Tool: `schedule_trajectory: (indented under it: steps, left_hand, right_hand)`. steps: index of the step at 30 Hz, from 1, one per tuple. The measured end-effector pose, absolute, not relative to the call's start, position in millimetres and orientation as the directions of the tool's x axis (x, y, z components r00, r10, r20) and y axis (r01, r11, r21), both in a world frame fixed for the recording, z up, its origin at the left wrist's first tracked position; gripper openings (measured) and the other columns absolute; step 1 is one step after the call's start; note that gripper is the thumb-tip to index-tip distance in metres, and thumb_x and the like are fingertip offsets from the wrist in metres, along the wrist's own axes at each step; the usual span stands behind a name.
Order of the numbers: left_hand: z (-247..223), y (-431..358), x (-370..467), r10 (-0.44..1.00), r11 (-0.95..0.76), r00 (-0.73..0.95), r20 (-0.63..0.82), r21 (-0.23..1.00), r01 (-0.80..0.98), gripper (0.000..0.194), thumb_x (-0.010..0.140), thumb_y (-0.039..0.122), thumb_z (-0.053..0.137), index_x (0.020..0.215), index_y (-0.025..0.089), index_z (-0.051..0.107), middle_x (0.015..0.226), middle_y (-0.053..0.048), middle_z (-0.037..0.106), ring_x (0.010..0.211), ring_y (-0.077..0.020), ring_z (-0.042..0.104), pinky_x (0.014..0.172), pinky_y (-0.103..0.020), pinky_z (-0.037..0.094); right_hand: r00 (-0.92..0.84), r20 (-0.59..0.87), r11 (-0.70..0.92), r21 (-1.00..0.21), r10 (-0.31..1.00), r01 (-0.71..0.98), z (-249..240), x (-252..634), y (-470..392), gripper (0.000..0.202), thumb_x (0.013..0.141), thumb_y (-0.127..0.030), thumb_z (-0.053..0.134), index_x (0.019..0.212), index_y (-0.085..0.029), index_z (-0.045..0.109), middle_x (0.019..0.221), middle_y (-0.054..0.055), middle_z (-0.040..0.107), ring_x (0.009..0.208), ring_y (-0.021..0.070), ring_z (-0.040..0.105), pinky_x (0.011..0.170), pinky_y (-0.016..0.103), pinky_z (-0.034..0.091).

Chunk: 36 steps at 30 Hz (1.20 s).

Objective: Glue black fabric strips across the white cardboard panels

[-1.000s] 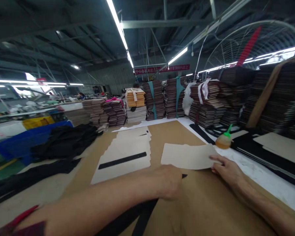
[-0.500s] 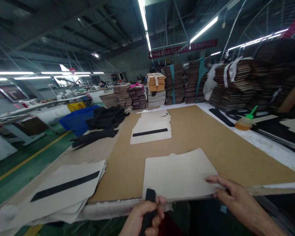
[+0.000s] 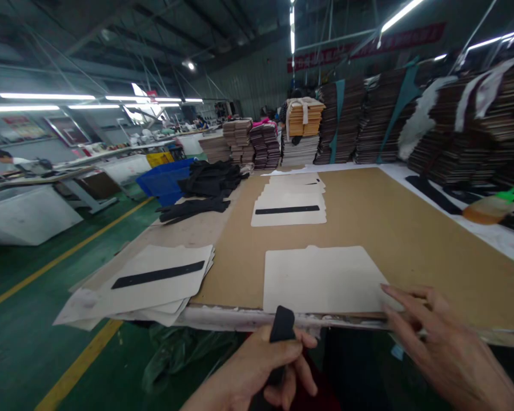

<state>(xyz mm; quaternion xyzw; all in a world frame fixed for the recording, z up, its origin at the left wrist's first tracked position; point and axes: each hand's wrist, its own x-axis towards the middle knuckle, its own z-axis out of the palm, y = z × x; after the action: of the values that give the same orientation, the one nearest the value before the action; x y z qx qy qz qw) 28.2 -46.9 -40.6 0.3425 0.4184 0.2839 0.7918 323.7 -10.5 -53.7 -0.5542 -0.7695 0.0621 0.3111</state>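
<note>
My left hand (image 3: 278, 362) is closed round a black strip (image 3: 282, 322), which sticks up past the thumb just in front of the table edge. In front of me a cream sheet (image 3: 321, 279) lies flat at the near edge of the table, its face plain. By the sheet's right edge is my right hand (image 3: 428, 319), fingers apart and holding nothing; its fingertips are at the sheet, and I cannot tell whether they touch it. To the left, a stack of similar sheets (image 3: 167, 291) has a black strip (image 3: 158, 275) across the top one.
Further back lie overlapping cream sheets (image 3: 289, 220), the front one with a black strip. Black pieces (image 3: 209, 182) are heaped near a blue bin (image 3: 165, 177) at left. A bottle of amber liquid (image 3: 486, 210) with a green nozzle stands right. Tall stacks (image 3: 342, 123) line the back.
My right hand has loosened from the sheet's right corner and its fingers have spread. My left hand, with the black strip, has drawn off the sheet's near edge. The view has turned left.
</note>
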Motion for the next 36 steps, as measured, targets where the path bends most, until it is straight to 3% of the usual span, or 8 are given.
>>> schedule_trajectory:
  steps: [5, 10, 15, 20, 24, 27, 31, 36]
  left_hand:
    - [-27, -36, 48, 0.678, 0.610, 0.569, -0.466, 0.788, -0.081, 0.034, 0.070, 0.032, 0.072, 0.096, 0.011, 0.066, 0.066, -0.003, 0.069, 0.037, -0.0056, 0.050, 0.034, -0.018, 0.018]
    - [-29, -30, 58, 0.693, 0.550, 0.546, -0.471, 0.835, 0.022, 0.018, 0.060, 0.026, 0.074, 0.064, 0.013, 0.063, 0.048, 0.005, 0.055, 0.036, -0.0036, 0.040, 0.036, -0.018, 0.022]
    - [-29, -26, 60, 0.695, 0.513, 0.546, -0.469, 0.854, 0.080, 0.027, 0.055, 0.025, 0.079, 0.075, 0.013, 0.065, 0.056, 0.005, 0.056, 0.045, -0.0052, 0.045, 0.041, -0.017, 0.031]
    - [-29, -26, 63, 0.687, 0.543, 0.543, -0.484, 0.838, 0.060, 0.037, 0.055, 0.023, 0.083, 0.086, 0.014, 0.064, 0.056, 0.007, 0.054, 0.046, -0.0047, 0.046, 0.042, -0.015, 0.033]
    - [-33, -27, 55, 0.678, 0.568, 0.575, -0.459, 0.823, -0.014, 0.043, 0.072, 0.036, 0.075, 0.106, 0.014, 0.060, 0.066, 0.000, 0.066, 0.043, -0.0063, 0.054, 0.037, -0.014, 0.034]
    - [-31, -26, 44, 0.706, 0.512, 0.547, -0.449, 0.858, 0.044, 0.040, 0.083, 0.045, 0.063, 0.106, 0.012, 0.060, 0.089, -0.011, 0.073, 0.051, -0.0105, 0.064, 0.039, -0.016, 0.040]
    - [-21, -21, 22, 0.744, 0.455, 0.486, -0.459, 0.880, 0.134, 0.042, 0.077, 0.051, 0.068, 0.096, 0.013, 0.062, 0.095, -0.011, 0.073, 0.063, -0.0159, 0.069, 0.042, -0.018, 0.043]
    - [-9, -9, -6, 0.834, 0.375, 0.290, -0.469, 0.868, 0.327, 0.045, 0.076, 0.055, 0.066, 0.093, 0.014, 0.061, 0.064, -0.004, 0.070, 0.044, -0.0085, 0.050, 0.044, -0.020, 0.034]
  right_hand:
    - [-0.357, 0.319, 0.472, -0.706, 0.878, 0.528, -47, 265, -34, 0.034, 0.098, -0.032, 0.045, 0.131, -0.029, 0.054, 0.111, 0.005, 0.060, 0.100, 0.0154, 0.063, 0.086, 0.024, 0.054]
    - [-0.362, 0.386, 0.517, -0.752, 0.848, 0.408, -45, 244, -38, 0.034, 0.098, -0.024, 0.046, 0.131, -0.029, 0.053, 0.110, 0.005, 0.056, 0.097, 0.0127, 0.062, 0.083, 0.020, 0.053]
    - [-0.373, 0.396, 0.522, -0.780, 0.839, 0.345, -50, 239, -40, 0.027, 0.095, -0.019, 0.050, 0.119, -0.028, 0.059, 0.101, 0.003, 0.059, 0.092, 0.0131, 0.062, 0.078, 0.020, 0.052]
    - [-0.373, 0.291, 0.400, -0.880, 0.881, 0.257, -56, 236, -42, 0.016, 0.095, -0.026, 0.050, 0.088, -0.025, 0.065, 0.090, 0.002, 0.062, 0.085, 0.0152, 0.062, 0.075, 0.023, 0.050]
    - [-0.046, 0.047, 0.055, -0.979, 0.998, 0.198, -61, 252, -39, 0.025, 0.091, -0.046, 0.057, 0.082, -0.024, 0.062, 0.074, 0.000, 0.064, 0.068, 0.0139, 0.059, 0.061, 0.020, 0.048]
    - [0.216, -0.100, -0.112, -0.993, 0.971, 0.041, -65, 269, -28, 0.036, 0.082, -0.058, 0.066, 0.089, -0.023, 0.058, 0.059, -0.003, 0.059, 0.054, 0.0118, 0.051, 0.046, 0.018, 0.039]
    - [0.275, -0.102, -0.093, -0.995, 0.956, -0.047, -63, 290, -10, 0.050, 0.074, -0.058, 0.074, 0.103, -0.021, 0.058, 0.054, -0.003, 0.056, 0.051, 0.0116, 0.049, 0.044, 0.017, 0.035]
    - [0.242, -0.121, -0.106, -0.991, 0.963, -0.076, -57, 308, 6, 0.059, 0.070, -0.058, 0.076, 0.110, -0.019, 0.058, 0.054, -0.003, 0.056, 0.048, 0.0105, 0.045, 0.041, 0.017, 0.030]
